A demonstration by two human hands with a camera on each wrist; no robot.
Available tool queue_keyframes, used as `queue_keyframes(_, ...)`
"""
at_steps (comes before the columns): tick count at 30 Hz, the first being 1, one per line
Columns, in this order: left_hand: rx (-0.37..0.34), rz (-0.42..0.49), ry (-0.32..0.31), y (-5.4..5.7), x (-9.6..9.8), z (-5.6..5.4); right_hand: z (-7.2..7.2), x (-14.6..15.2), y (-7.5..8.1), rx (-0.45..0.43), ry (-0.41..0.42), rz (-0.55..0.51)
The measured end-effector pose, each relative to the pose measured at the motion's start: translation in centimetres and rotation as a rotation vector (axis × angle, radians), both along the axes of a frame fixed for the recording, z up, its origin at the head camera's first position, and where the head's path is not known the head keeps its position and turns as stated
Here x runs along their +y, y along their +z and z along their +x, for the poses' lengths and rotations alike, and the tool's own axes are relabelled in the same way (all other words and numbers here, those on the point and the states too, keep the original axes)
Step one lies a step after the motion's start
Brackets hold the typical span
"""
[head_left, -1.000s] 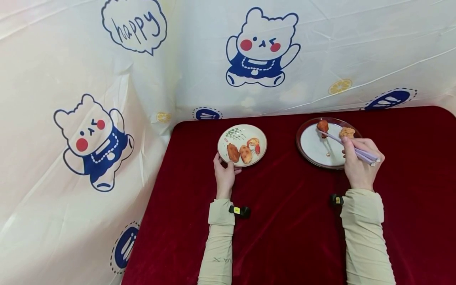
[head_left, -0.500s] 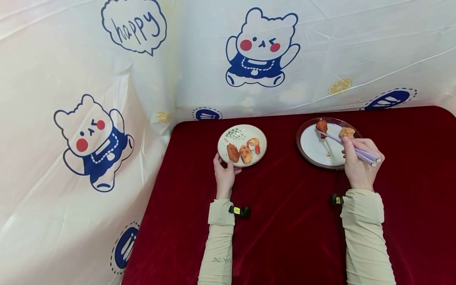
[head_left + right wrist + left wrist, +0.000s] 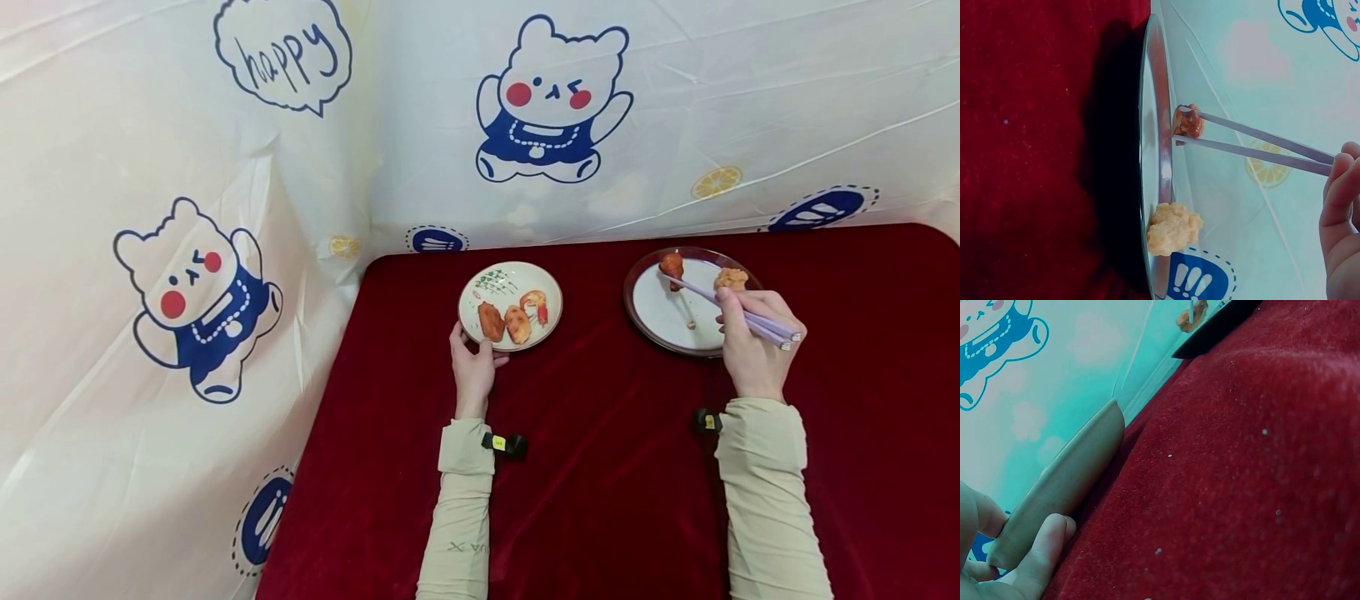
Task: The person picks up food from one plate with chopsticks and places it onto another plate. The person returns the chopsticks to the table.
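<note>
In the head view my right hand (image 3: 759, 346) holds a pair of lilac chopsticks (image 3: 750, 317). Their tips grip a reddish-brown piece like a chicken drumstick (image 3: 672, 267) over the large plate (image 3: 651, 308). A thin pale part, seemingly its bone, points toward me. Beside it on the same plate sits a lump of fried chicken (image 3: 1174, 229). My left hand (image 3: 472, 371) holds the near left edge of a small patterned plate (image 3: 517, 283), thumb at the rim, fingers partly hidden below. It bears two browned pieces like chicken wings (image 3: 517, 323) and a shrimp (image 3: 536, 307).
Dark red velvet cloth (image 3: 600, 467) covers the table. White printed sheets (image 3: 420, 125) hang along its back and left sides. The large plate has a dark, see-through outer rim. Black cameras (image 3: 510, 446) are strapped at both wrists.
My right hand has shifted slightly left, and the drumstick's meaty end has moved left with the chopstick tips. My left hand and the small plate have stayed in place.
</note>
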State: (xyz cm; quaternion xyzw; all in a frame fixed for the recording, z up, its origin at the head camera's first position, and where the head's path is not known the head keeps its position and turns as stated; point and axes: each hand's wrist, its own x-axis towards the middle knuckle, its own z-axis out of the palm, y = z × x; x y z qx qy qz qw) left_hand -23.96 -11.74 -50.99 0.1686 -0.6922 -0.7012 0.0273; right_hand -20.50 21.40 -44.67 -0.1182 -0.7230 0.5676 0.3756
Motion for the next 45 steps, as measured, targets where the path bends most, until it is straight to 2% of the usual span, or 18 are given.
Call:
queue_keyframes(11,0.016,-0.021,0.034,0.2,0.3,0.2,0.0,-0.2,0.4,-0.004,0.005,0.017)
queue_keyframes(21,-0.003,0.002,0.011,0.2,0.0,0.1,-0.2,-0.2,0.2,-0.03,0.017,-0.002)
queue_keyframes(24,-0.018,0.012,0.005,0.6,0.0,0.4,-0.2,-0.2,0.0,-0.04,0.02,-0.003)
queue_keyframes(31,-0.007,-0.02,-0.005,3.1,0.5,1.5,-0.1,-0.3,0.1,-0.019,0.042,-0.006)
queue_keyframes(35,-0.009,-0.02,-0.002,3.4,0.6,1.7,-0.1,-0.4,0.2,-0.007,0.049,-0.004)
queue_keyframes(45,-0.005,-0.019,-0.013,3.3,0.6,1.6,0.1,-0.8,0.5,0.02,0.066,-0.002)
